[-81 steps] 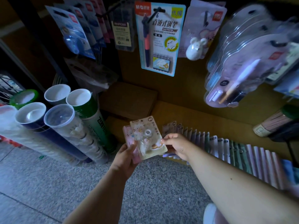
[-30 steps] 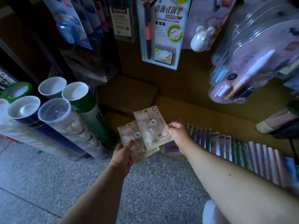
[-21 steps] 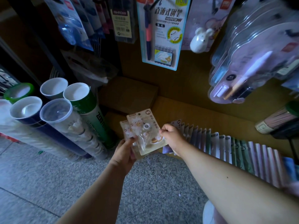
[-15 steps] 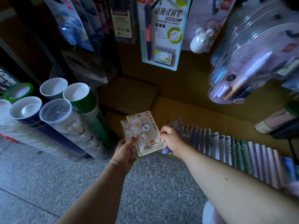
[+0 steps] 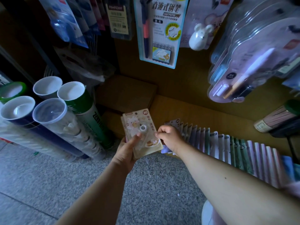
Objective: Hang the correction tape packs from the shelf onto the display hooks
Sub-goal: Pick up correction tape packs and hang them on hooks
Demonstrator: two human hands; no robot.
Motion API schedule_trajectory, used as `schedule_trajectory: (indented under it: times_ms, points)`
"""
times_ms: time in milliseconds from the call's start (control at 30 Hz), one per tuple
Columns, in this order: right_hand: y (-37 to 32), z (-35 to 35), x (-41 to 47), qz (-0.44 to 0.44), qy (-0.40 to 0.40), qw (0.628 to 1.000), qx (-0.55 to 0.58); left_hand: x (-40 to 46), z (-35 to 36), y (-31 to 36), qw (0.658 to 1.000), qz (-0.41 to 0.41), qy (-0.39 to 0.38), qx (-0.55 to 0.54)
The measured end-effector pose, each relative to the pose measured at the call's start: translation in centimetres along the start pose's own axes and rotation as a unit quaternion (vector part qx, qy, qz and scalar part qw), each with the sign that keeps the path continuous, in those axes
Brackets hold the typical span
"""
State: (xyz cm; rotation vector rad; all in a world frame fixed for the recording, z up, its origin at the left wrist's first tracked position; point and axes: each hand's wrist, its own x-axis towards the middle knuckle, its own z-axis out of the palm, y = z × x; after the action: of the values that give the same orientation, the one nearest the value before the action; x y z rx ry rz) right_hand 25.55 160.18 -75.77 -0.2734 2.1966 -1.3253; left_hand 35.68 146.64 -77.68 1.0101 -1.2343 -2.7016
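— What's in the grip right now?

— The left hand (image 5: 128, 150) holds a small stack of correction tape packs (image 5: 142, 133) just below the middle of the frame, thumb laid across the front card, fingers curled behind. The right hand (image 5: 168, 138) pinches the stack's right edge with curled fingers, I'd guess to square the cards so their hang holes line up.

— And the rest of them?

— More packs (image 5: 227, 145) stand on edge in a row on the shelf (image 5: 203, 108), running from beside the right hand toward the lower right.

— Where do they go?

— Up. I can't make out a bare hook; the top of the frame is crowded with a pen card (image 5: 159, 31), a mouse-shaped pack (image 5: 200, 36) and clear blister packs (image 5: 253, 54) at upper right.

— Room to lift?

— Straight up past the brown box (image 5: 126, 93) looks open. The tubes (image 5: 53, 114) at left stand close beside the left hand, so a swing that way could knock them.
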Motion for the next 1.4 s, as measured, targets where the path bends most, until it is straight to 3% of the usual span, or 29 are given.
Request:
schedule_trajectory:
  times_ms: [100,233,300,500,733,933,1100,1400]
  points:
    - [0.5,-0.3,0.5,0.012,0.015,0.999,0.034,0.6,-0.4,-0.4,1.000,0.003,0.014,-0.024]
    - [2.4,-3.1,2.1,0.093,0.194,0.975,-0.055,0.8,-0.7,-0.5,0.998,0.003,0.005,-0.055]
    - [3.7,-4.6,2.2,0.142,0.237,0.954,-0.116,0.8,-1.0,-0.5,0.998,0.000,-0.002,-0.064]
    - [5.8,-4.5,2.2,0.182,0.204,0.934,-0.230,0.8,-1.4,-0.6,0.997,-0.012,-0.008,-0.078]
    - [5.6,-3.5,2.2,0.220,0.205,0.909,-0.288,0.9,-1.4,-0.6,0.997,-0.033,0.000,-0.064]
    - [5.2,-3.6,2.4,0.226,0.179,0.921,-0.263,0.9,-1.7,-0.8,0.998,-0.037,0.015,-0.055]
    - [3.5,-3.9,2.4,0.141,0.187,0.966,-0.110,0.4,-1.7,-0.7,0.997,-0.021,0.065,-0.028]
    - [-2.7,-6.0,-1.3,0.027,0.143,0.988,0.044,-3.3,-0.6,0.8,0.986,0.035,0.149,0.071]
